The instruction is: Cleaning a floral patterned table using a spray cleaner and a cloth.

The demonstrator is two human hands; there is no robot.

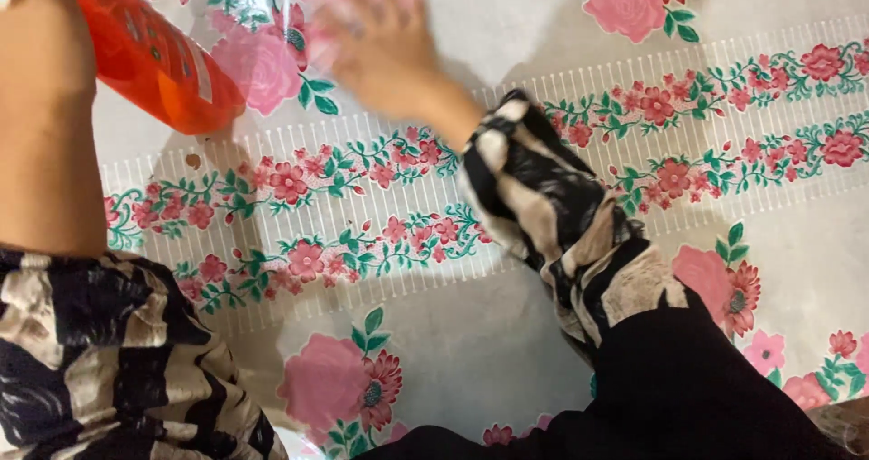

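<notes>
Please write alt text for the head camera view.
A blurred right hand reaches over a floral plastic tablecloth, while the left forearm is beside an orange bottle. Both sleeves are black and beige.

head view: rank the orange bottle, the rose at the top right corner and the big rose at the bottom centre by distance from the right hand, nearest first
From the right hand:
1. orange bottle, to its left.
2. top right rose, to its right, slightly farther.
3. bottom centre rose, near the lower edge.

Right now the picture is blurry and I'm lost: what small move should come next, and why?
Probably hold the right hand still above the flowered tablecloth. It is smeared with motion near clear wrapping, and whether it holds that is unclear. The left hand is out of view; only its forearm lies by the tilted orange bottle.
</notes>
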